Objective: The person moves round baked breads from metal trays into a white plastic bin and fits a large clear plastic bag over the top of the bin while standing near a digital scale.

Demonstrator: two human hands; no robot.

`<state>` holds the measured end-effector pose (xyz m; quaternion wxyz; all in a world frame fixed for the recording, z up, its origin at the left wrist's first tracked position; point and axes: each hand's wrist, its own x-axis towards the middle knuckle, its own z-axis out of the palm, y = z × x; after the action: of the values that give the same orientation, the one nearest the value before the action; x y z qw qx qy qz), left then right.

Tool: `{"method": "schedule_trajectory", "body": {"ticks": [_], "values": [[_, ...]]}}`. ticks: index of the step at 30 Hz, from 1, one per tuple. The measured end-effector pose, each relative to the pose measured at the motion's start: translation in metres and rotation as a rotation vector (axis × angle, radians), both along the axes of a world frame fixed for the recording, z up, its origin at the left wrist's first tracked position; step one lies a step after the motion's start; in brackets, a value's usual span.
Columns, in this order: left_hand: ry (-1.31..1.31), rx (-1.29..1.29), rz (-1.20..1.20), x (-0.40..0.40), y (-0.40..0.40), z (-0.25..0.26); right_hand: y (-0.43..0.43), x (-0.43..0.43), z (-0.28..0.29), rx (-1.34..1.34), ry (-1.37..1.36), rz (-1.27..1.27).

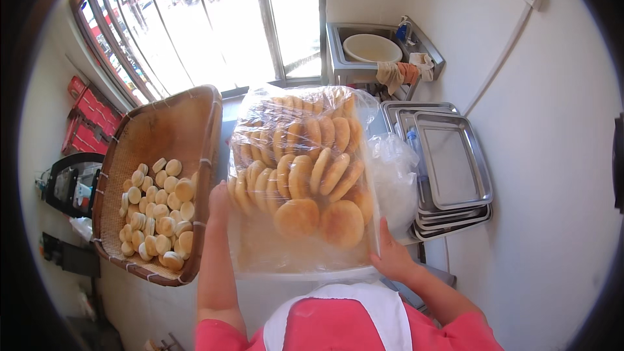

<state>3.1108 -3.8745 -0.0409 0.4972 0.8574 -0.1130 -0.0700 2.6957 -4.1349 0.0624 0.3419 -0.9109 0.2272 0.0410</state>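
Observation:
A shallow white tray, wrapped in clear plastic, is held in front of my body. Inside it, rows of round flat breads lean on edge, and two lie flatter towards me. My left hand grips the tray's left side; its fingers are largely hidden behind the edge. At the lower right corner, my right hand holds the tray, thumb up along the side. Immediately left of my left arm is a woven bamboo basket with many small round breads.
Right of the tray are a crumpled clear plastic bag and stacked metal trays, with a plastic bottle among them. A steel sink holding a white basin stands at the back right, cloths over its edge. A barred window lies ahead.

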Motion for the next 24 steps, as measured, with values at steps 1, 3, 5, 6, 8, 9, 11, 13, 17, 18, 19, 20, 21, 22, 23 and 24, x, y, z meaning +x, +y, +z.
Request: {"method": "schedule_trajectory", "body": {"ticks": [1, 3, 5, 6, 8, 9, 11, 13, 17, 18, 19, 20, 21, 22, 23, 24], "values": [[0.062, -0.091, 0.021, -0.004, -0.009, -0.001, -0.002, -0.004, -0.005, -0.014, -0.036, -0.016], [0.182, -0.270, 0.075, -0.014, -0.023, -0.001, -0.007, -0.010, -0.014, -0.042, -0.115, -0.032], [0.185, -0.337, 0.134, -0.014, -0.018, -0.005, -0.026, -0.001, 0.004, 0.059, -0.013, 0.052], [0.161, -0.298, 0.143, -0.017, -0.018, -0.002, -0.036, 0.005, 0.013, 0.109, 0.042, 0.087], [0.118, -0.237, 0.163, -0.020, -0.015, 0.006, -0.055, 0.029, 0.008, 0.190, -0.100, -0.078], [0.106, -0.217, 0.166, -0.022, -0.015, 0.008, -0.067, 0.044, 0.003, 0.227, -0.172, -0.166], [0.057, -0.197, 0.154, -0.020, -0.018, 0.007, -0.098, 0.083, -0.021, 0.298, -0.425, -0.288], [-0.010, -0.180, 0.146, -0.018, -0.017, -0.004, -0.115, 0.134, -0.019, 0.669, -0.445, -0.599], [0.275, -0.459, 0.070, -0.034, -0.028, 0.031, -0.134, 0.180, -0.070, 0.824, -0.603, -0.714], [0.278, -0.456, 0.080, -0.031, -0.022, 0.029, -0.133, 0.185, -0.072, 0.675, -0.535, -0.674], [0.284, -0.454, 0.086, -0.032, -0.021, 0.027, -0.134, 0.185, -0.072, 0.524, -0.464, -0.639], [0.283, -0.462, 0.080, -0.036, -0.017, 0.028, -0.126, 0.182, -0.071, 0.481, -0.493, -0.643], [0.278, -0.485, 0.079, -0.039, -0.018, 0.033, -0.117, 0.177, -0.061, 0.428, -0.527, -0.636], [0.251, -0.498, 0.077, -0.043, -0.020, 0.039, -0.115, 0.172, -0.054, 0.375, -0.559, -0.632], [0.225, -0.512, 0.076, -0.047, -0.024, 0.046, -0.121, 0.171, -0.054, 0.376, -0.634, -0.634], [0.207, -0.514, 0.085, -0.054, -0.024, 0.052, -0.128, 0.169, -0.062, 0.387, -0.693, -0.636]]}}
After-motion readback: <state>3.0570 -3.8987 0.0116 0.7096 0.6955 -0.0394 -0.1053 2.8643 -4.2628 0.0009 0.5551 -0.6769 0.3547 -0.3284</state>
